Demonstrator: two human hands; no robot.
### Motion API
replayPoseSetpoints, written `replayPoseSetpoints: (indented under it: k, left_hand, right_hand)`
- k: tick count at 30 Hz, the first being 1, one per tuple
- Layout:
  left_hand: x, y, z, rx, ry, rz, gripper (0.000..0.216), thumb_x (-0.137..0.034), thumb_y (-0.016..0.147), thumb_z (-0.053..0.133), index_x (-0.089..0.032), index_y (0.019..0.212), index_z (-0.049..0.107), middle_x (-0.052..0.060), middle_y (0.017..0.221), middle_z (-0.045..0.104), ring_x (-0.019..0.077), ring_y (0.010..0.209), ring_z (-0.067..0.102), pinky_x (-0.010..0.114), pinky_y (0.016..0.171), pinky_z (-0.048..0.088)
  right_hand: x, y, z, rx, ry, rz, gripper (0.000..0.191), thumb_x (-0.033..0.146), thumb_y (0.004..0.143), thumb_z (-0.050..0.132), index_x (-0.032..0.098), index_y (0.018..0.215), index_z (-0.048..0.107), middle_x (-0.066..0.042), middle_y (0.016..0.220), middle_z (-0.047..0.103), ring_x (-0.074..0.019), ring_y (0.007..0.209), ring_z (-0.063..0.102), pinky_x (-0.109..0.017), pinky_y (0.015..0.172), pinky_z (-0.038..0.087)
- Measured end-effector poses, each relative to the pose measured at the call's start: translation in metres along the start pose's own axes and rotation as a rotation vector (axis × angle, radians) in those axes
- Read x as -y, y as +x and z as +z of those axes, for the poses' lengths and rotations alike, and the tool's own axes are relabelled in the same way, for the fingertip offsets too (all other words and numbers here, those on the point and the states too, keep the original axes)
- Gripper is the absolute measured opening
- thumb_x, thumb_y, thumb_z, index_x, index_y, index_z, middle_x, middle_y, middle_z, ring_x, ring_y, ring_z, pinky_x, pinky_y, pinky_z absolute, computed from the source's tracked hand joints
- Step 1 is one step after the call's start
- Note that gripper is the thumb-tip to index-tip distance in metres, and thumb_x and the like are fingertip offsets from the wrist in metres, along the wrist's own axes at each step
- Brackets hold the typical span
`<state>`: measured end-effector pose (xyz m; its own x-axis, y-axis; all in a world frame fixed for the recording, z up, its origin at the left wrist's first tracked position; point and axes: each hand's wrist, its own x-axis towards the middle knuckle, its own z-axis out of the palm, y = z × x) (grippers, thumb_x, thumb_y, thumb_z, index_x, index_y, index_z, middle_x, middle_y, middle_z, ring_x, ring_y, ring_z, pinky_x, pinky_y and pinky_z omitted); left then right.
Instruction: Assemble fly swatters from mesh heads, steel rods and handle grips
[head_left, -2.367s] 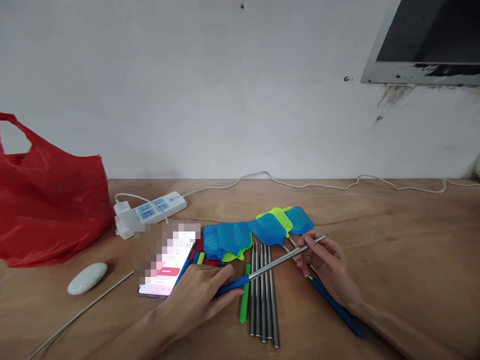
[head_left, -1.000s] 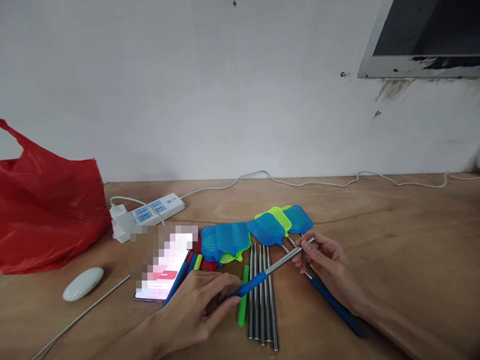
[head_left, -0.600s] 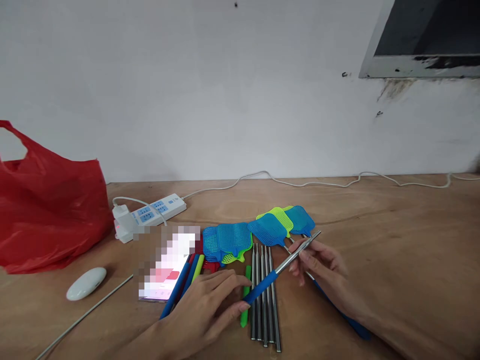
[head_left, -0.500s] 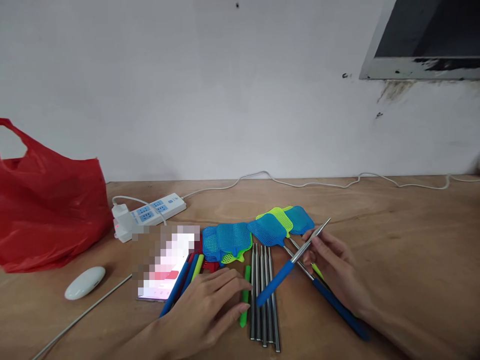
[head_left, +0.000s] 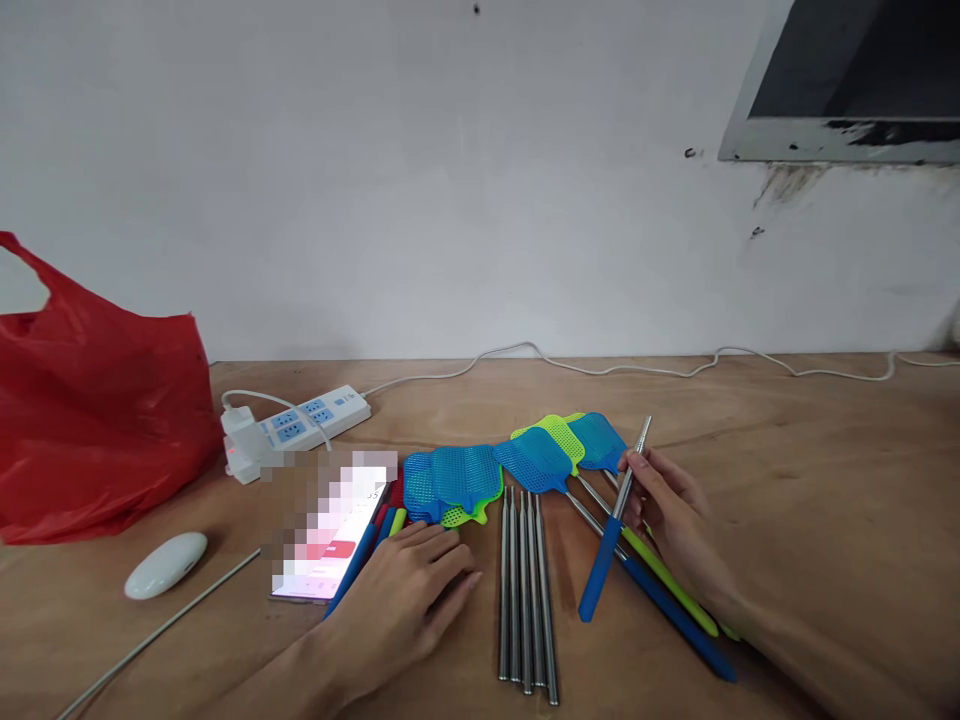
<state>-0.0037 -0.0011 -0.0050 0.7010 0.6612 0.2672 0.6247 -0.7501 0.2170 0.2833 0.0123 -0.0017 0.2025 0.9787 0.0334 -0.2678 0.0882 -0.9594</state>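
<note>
My right hand [head_left: 671, 505] pinches a telescopic metal rod with a blue handle grip [head_left: 600, 575]. The rod tilts, its bare metal end up and its grip down toward the table. Under that hand lie fly swatters with blue and yellow-green handles [head_left: 671, 580]. My left hand [head_left: 409, 590] is curled palm down over loose coloured handle grips [head_left: 356, 570]; what its fingers hold, if anything, is hidden. Between the hands several bare metal rods [head_left: 525, 600] lie side by side. Behind them are blue mesh swatter heads [head_left: 465, 475] and a yellow-green one [head_left: 559, 440].
To the left are a lit phone [head_left: 330, 545], a white power strip [head_left: 322, 415] with a plugged charger, a white oval object [head_left: 166, 565] and a red plastic bag [head_left: 105, 420]. A white cable [head_left: 615, 370] runs along the wall [head_left: 450, 200] at the table's back.
My right hand has swung the rod more upright and moved its blue grip right, away from the bare rods. My left hand has drawn left; the green grip beside it is out of sight.
</note>
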Motion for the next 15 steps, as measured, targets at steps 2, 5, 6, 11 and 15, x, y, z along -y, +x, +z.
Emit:
replayPoseSetpoints:
  k: [2,5,6,11,15]
  left_hand:
    - [0.002,0.000,0.002,-0.002,0.007,-0.024,0.022,-0.022,0.100,0.044,-0.020,0.085,0.060,0.003,0.082,0.067,0.0219,0.075,0.063,0.034,0.066,0.043]
    - [0.003,0.000,0.002,-0.033,0.003,-0.058,0.022,-0.022,0.101,0.042,-0.020,0.088,0.060,0.003,0.083,0.067,0.0213,0.074,0.064,0.034,0.066,0.045]
    - [0.003,0.000,0.001,-0.060,0.011,-0.070,0.023,-0.022,0.101,0.041,-0.020,0.090,0.060,0.003,0.084,0.067,0.0216,0.075,0.064,0.034,0.067,0.047]
    - [0.006,0.002,-0.004,-0.200,0.110,-0.105,0.023,-0.025,0.100,0.042,-0.020,0.117,0.058,0.009,0.114,0.066,0.0275,0.101,0.063,0.045,0.086,0.051]
    - [0.012,0.001,-0.001,-0.170,0.190,-0.108,0.041,-0.029,0.100,0.046,-0.019,0.140,0.045,0.012,0.138,0.058,0.0307,0.124,0.055,0.051,0.101,0.047]
  right_hand:
    - [-0.001,0.000,0.000,0.012,-0.019,-0.001,0.036,0.054,0.075,0.077,0.021,0.075,0.064,0.006,0.047,0.048,-0.0075,0.042,0.042,-0.018,0.040,0.032]
    - [-0.002,0.000,0.001,0.026,-0.062,-0.027,0.036,0.055,0.077,0.075,0.021,0.074,0.065,0.006,0.046,0.046,-0.0072,0.041,0.040,-0.018,0.040,0.031]
    - [-0.002,0.000,0.002,0.027,-0.080,-0.037,0.036,0.055,0.077,0.075,0.020,0.073,0.065,0.006,0.046,0.046,-0.0072,0.041,0.040,-0.018,0.039,0.032]
    - [0.000,-0.001,0.004,0.045,-0.178,-0.080,0.040,0.058,0.077,0.073,0.020,0.071,0.063,0.006,0.047,0.045,-0.0070,0.040,0.039,-0.018,0.037,0.032]
    - [0.000,-0.001,0.002,0.077,-0.195,-0.046,0.040,0.058,0.081,0.068,0.020,0.075,0.059,0.005,0.055,0.054,-0.0072,0.042,0.046,-0.016,0.036,0.034]
